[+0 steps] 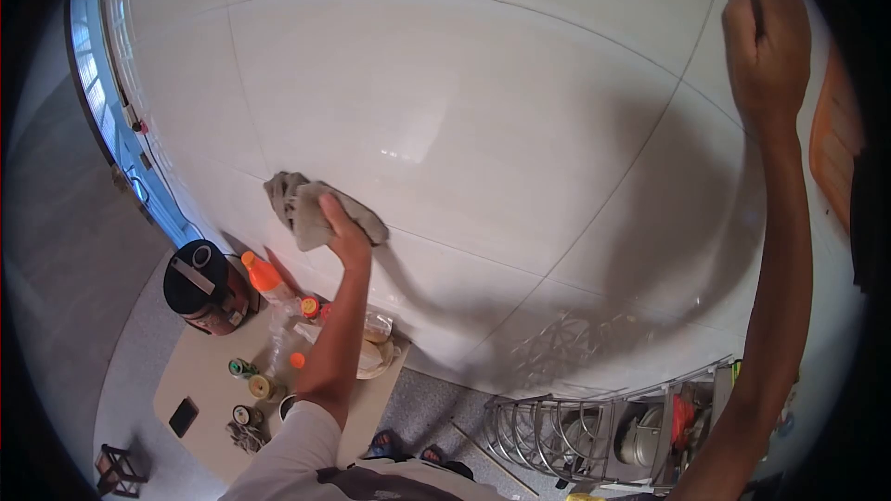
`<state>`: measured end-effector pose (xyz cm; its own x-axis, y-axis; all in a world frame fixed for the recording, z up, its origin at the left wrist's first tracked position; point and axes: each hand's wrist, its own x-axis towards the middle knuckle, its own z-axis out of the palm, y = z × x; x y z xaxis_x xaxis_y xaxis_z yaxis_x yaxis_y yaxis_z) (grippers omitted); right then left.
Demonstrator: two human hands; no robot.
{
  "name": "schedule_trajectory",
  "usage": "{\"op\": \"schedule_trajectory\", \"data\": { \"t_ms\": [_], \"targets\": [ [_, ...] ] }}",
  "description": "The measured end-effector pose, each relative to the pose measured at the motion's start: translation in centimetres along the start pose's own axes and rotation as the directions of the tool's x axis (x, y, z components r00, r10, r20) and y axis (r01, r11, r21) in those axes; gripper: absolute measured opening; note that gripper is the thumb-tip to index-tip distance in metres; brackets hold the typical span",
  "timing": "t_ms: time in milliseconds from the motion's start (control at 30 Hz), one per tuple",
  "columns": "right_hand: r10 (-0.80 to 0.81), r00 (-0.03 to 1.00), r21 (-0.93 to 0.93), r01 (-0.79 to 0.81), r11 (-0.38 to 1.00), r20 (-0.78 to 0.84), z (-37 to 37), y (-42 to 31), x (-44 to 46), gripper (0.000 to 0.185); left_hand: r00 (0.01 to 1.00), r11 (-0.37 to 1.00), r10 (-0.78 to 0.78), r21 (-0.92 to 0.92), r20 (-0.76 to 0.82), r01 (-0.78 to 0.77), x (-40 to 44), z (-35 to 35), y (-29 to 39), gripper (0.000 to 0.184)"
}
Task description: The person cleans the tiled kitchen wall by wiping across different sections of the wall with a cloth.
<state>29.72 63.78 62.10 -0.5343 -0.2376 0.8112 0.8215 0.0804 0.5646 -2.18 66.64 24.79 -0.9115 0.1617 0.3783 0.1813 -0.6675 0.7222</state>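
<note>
The work in hand looks like wiping, and I judge it to be under way rather than finished: the grey cloth [306,221] lies against the pale tiled wall [510,130] above the far side of the table [202,376]. How much of the wall is done cannot be told. The tiles above the table and those up and to the right of it look alike, with glare and shadow across them but no plain line between wiped and unwiped parts. What is left is equally unclear for the same reason.

The cloth is bunched in the left hand [347,239], whose thumb lies over it, and it sticks out on both sides of the grip. The right hand [772,60] is raised high, up and to the right of the table and well apart from the cloth. Its fingers run out at the top edge of the view, so I cannot tell whether they hold anything, are folded or rest on the wall.

Below the left hand, a black-lidded cooker [200,278] stands at the table's far left corner, an orange-topped bottle [264,274] along its far edge, and a phone [184,417] near its left edge. A metal rack [548,402] with pots stands right of the table.
</note>
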Motion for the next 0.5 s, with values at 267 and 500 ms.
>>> {"op": "schedule_trajectory", "data": {
  "t_ms": [267, 500],
  "targets": [
    [-0.052, 0.995, 0.007, 0.053, 0.999, -0.082, 0.7, 0.8, -0.2, 0.042, 0.452, 0.727, 0.5, -0.074, 0.739, -0.683, -12.9, 4.3, 3.2, 0.037],
    [-0.08, 0.986, 0.133, 0.1, 0.986, -0.149, 0.9, 1.3, -0.2, 0.042, 0.066, 0.468, 0.617, -0.299, 0.784, -0.832, -12.5, 3.4, 6.2, 0.013]
  ]
}}
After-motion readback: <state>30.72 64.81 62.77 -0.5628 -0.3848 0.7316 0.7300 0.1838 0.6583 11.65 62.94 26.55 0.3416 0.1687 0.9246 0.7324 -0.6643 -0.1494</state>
